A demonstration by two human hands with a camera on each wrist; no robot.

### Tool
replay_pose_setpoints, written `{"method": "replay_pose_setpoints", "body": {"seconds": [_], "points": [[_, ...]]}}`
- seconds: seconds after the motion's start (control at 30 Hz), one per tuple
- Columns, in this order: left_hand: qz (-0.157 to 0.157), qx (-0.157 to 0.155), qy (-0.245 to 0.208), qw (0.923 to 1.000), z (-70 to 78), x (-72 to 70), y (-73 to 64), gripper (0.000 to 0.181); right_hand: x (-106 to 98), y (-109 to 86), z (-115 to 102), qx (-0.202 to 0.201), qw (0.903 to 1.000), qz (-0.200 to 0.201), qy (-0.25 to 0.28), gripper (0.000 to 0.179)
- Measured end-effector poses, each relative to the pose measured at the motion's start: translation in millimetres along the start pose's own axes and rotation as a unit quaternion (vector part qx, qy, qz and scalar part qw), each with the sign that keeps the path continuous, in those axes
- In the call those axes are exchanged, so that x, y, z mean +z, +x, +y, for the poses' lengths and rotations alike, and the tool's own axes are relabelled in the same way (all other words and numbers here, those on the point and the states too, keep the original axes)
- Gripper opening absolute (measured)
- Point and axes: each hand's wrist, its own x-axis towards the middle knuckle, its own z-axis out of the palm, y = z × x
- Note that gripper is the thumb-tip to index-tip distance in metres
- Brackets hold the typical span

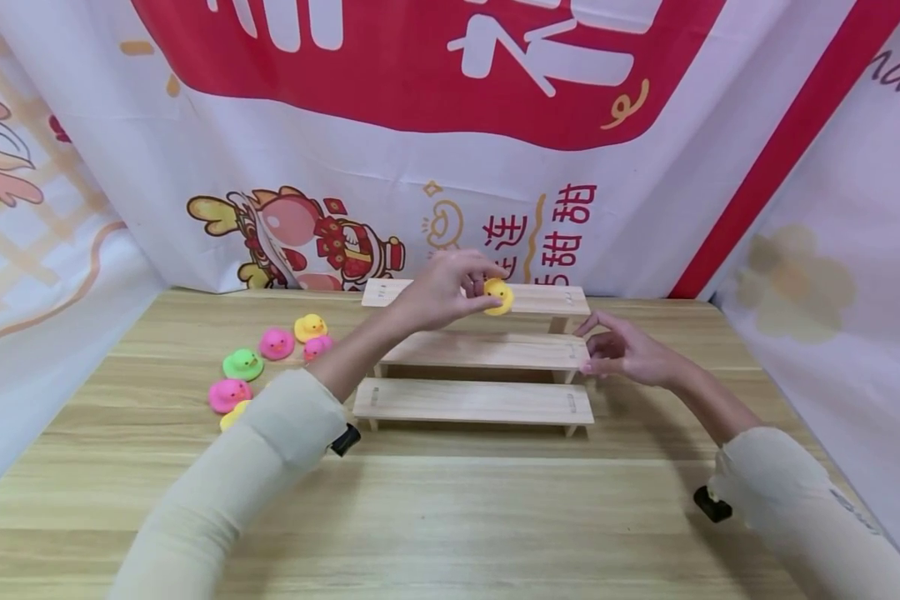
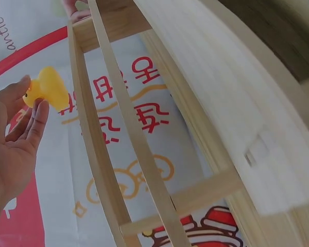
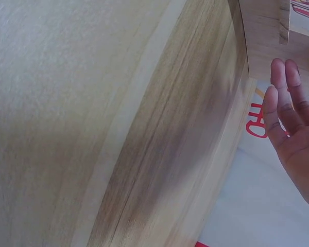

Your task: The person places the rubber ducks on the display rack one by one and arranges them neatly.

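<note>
My left hand [image 1: 450,287] pinches a yellow toy duck [image 1: 499,297] between thumb and fingers, in front of the top step of a three-step wooden stand [image 1: 474,402]. In the left wrist view the duck [image 2: 52,88] is tilted at the fingertips, beside the stand's top edge. At the stand's right end is my right hand [image 1: 630,352], its thumb by the end of the middle step. Seen from the right wrist, the fingers [image 3: 279,77] of that hand are nearly straight, their tips right at the stand's side panel.
Left of the stand, several toy ducks lie grouped on the wooden table [image 1: 450,517], among them a green duck [image 1: 243,364] and a pink duck [image 1: 277,343]. A printed cloth [image 1: 390,150] hangs behind the stand. My left forearm passes over the stand's left side.
</note>
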Motion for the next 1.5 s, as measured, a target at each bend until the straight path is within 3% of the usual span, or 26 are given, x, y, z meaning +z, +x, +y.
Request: {"method": "replay_pose_setpoints", "body": {"seconds": [0.37,0.6,0.93,1.5], "points": [[0.008,0.022,-0.01,0.9997,4.6,23.1,24.1,0.028,0,0.7,-1,-0.006,1.0,0.001,0.0,0.04],[0.012,0.02,-0.014,0.9996,6.9,41.4,39.1,0.029,0,0.8,-2,0.009,0.9999,0.004,-0.005,0.039],[0.04,0.025,-0.021,0.9987,4.1,63.6,50.1,0.031,0,1.5,0,0.017,0.9999,0.003,-0.001,0.039],[0.037,0.008,-0.015,0.9992,5.6,67.8,53.6,0.034,-1,0.7,0,0.025,0.9997,-0.001,0.002,0.04]]}}
